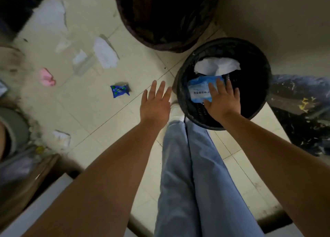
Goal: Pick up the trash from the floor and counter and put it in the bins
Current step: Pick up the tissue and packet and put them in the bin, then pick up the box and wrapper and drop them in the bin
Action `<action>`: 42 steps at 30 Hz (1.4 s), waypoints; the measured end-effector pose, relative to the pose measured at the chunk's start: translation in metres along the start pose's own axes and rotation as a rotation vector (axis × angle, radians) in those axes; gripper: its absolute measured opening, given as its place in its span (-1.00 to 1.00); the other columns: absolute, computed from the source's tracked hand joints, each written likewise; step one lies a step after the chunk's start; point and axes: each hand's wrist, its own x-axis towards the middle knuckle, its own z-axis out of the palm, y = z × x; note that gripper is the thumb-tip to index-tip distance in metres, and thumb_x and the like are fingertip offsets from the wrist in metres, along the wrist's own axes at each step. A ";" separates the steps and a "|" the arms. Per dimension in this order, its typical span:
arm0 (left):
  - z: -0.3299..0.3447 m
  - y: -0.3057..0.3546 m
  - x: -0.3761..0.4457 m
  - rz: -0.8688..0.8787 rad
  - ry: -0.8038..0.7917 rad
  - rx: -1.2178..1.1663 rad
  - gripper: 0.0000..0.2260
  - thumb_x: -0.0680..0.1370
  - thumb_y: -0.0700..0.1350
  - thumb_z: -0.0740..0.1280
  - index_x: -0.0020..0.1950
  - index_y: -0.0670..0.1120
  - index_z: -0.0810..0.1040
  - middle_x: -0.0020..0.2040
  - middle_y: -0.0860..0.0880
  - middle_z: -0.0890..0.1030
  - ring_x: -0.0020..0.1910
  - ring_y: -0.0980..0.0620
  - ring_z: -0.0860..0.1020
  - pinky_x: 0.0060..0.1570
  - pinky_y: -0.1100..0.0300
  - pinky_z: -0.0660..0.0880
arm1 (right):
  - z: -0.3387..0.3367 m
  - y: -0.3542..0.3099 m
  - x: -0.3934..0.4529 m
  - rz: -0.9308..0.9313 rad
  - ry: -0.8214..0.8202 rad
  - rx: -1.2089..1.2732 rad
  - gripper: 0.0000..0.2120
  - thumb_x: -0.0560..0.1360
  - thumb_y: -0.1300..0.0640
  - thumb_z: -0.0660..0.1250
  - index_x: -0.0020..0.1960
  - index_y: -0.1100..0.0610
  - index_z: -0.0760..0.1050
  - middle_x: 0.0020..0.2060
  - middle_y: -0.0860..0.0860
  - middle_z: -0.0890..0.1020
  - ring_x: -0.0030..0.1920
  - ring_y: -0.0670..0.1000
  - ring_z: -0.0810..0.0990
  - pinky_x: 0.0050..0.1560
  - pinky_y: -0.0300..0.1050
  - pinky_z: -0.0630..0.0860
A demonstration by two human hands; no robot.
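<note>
- Seen from above: the right hand [223,99], fingers spread flat and gripping nothing, is over the small black bin [257,63]
- Just under its fingers a light blue packet [200,87] lies in that bin, below a crumpled white paper [216,65]
- The left hand [155,103] is open and empty over the floor [85,108], beside the bin
- A blue wrapper [119,91], a pink scrap [46,77] and white paper scraps [106,53] lie on the tiles
- A larger dark bin [166,13] stands behind

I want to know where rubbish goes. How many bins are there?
2. The small black bin is under the right hand, by the wall. The big dark bin stands beyond it at the top. Others may be out of view.
</note>
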 end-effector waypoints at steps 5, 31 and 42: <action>-0.025 -0.059 -0.071 -0.255 0.080 -0.174 -0.50 0.67 0.01 -0.05 0.56 -0.04 -0.14 0.59 -0.03 -0.15 0.57 -0.06 -0.19 0.54 0.00 -0.12 | -0.065 -0.087 -0.053 -0.207 0.124 -0.116 -0.42 0.61 -0.12 -0.02 0.54 0.08 -0.08 0.56 0.07 -0.08 0.55 0.18 -0.17 0.52 0.19 -0.15; 0.269 -0.512 -0.119 -0.871 -0.008 -0.772 -0.60 0.61 -0.02 0.20 0.34 -0.25 0.39 0.29 -0.27 0.48 0.28 -0.21 0.45 0.20 -0.01 0.45 | 0.180 -0.532 -0.041 -0.517 -0.106 -0.627 -0.40 0.62 -0.07 -0.04 0.54 0.09 -0.22 0.55 0.11 -0.17 0.55 0.13 -0.21 0.54 0.10 -0.19; 0.424 -0.555 0.017 -0.984 0.093 -0.853 -0.49 0.56 -0.07 0.30 0.46 -0.12 0.23 0.51 -0.23 0.14 0.46 -0.28 0.19 0.35 -0.15 0.31 | 0.317 -0.546 0.105 -0.529 -0.072 -0.665 -0.39 0.61 -0.07 -0.01 0.54 0.10 -0.18 0.56 0.12 -0.14 0.55 0.14 -0.18 0.54 0.10 -0.18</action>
